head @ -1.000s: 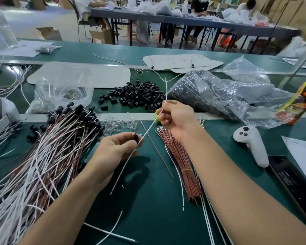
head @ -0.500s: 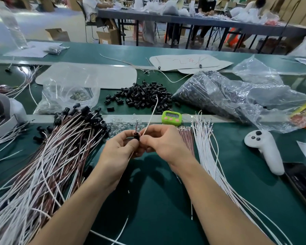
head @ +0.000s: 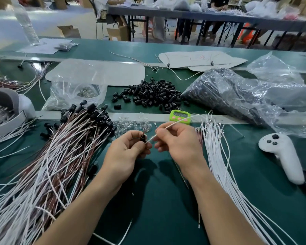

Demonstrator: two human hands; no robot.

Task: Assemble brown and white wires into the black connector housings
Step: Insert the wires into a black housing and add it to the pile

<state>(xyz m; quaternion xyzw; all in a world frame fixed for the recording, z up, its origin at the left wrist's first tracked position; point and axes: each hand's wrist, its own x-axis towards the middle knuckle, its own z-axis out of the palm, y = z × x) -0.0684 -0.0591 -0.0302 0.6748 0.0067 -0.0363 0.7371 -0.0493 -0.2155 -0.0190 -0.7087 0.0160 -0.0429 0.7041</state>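
My left hand [head: 125, 152] pinches a small black connector housing [head: 143, 138] between thumb and fingers. My right hand [head: 177, 140] pinches a white wire [head: 173, 123] whose near end meets the housing; the wire arcs up and right toward the green timer. Loose black housings [head: 150, 94] lie in a heap at the back centre. Finished brown-and-white wire assemblies [head: 48, 160] with black housings are piled on the left. Loose white wires [head: 217, 156] fan out on the right, with brown wires [head: 200, 137] partly hidden behind my right hand.
A green timer [head: 180, 116] sits on the rail. Small clear parts [head: 129, 125] lie beside it. Plastic bags [head: 237, 96] of black parts lie at right, a clear bag [head: 74, 92] at left. A white controller [head: 281, 154] rests at right, a grey-white headset [head: 9, 106] at far left.
My right hand came in from the wire bundle to the left hand, bringing a white wire to the housing. The wire now points up and right. The view shifted, uncovering the timer and white wires.
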